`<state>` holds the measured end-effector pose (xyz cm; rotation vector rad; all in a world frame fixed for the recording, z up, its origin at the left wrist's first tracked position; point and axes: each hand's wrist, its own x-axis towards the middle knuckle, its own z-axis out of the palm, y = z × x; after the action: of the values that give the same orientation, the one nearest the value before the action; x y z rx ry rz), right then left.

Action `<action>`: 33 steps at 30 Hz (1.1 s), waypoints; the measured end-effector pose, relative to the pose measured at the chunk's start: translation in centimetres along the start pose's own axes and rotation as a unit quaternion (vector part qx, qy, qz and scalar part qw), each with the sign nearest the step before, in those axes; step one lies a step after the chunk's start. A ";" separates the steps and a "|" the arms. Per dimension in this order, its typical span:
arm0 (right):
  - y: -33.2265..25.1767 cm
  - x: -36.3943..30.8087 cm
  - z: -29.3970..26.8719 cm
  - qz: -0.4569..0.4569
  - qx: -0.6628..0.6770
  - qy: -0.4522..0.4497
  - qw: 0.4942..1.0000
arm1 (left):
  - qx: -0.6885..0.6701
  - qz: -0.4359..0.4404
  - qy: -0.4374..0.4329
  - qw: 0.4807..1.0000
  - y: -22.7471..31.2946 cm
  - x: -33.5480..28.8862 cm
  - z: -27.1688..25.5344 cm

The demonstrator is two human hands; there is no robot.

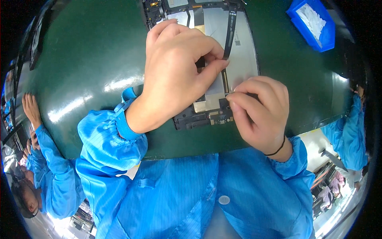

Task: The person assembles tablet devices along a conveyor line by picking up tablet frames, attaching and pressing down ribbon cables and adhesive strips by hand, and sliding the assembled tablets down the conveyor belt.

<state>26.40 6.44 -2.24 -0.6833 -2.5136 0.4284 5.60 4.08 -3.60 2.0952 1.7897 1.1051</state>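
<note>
An opened tablet-like device (247, 47) with a silvery inside and black frame lies on the green table before me. A black flat ribbon cable (230, 32) runs down its right half. My left hand (179, 59) reaches over the device, its thumb and forefinger pinched on this cable near the middle. Lower down, my right hand (260, 107) has its thumb and forefinger together at the cable's lower end, beside small circuit parts (219, 116) at the near edge. Whether anything small sits between the right fingertips is hidden.
A blue bin (328, 40) with white pieces stands at the far right of the green table (95, 51). To the left, a co-worker in a blue sleeve (53, 147) rests a hand on the table edge. Another person in blue (352, 139) is at the right.
</note>
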 end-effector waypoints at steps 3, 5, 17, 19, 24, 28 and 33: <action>0.3 -0.6 -0.1 0.001 0.000 0.000 1.000 | 0.001 -0.001 -0.002 1.000 0.3 -0.1 0.6; 0.4 -0.8 -0.1 0.001 -0.001 0.000 1.000 | 0.001 0.000 -0.004 1.000 0.3 -0.3 0.8; -1.1 0.1 0.7 -0.007 0.008 -0.009 1.000 | -0.005 -0.015 -0.002 1.000 -0.4 -1.1 -1.0; -2.1 0.4 0.0 -0.017 -0.034 -0.044 0.998 | 0.005 -0.006 -0.001 1.000 -0.1 -1.2 -1.4; -1.7 -0.3 1.0 -0.066 -0.048 -0.059 0.995 | 0.031 -0.034 -0.018 0.999 0.2 -2.0 -0.6; -2.6 -1.4 0.3 -0.102 -0.058 -0.081 0.990 | 0.005 -0.048 -0.005 0.999 0.3 -2.5 -0.5; -2.7 -0.2 -0.1 -0.092 -0.087 -0.082 0.989 | 0.011 -0.057 -0.009 0.998 0.6 -2.5 -0.8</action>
<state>25.61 4.09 -1.07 -0.4909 -2.7640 0.2075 5.55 1.39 -3.68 1.9812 1.8949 1.0384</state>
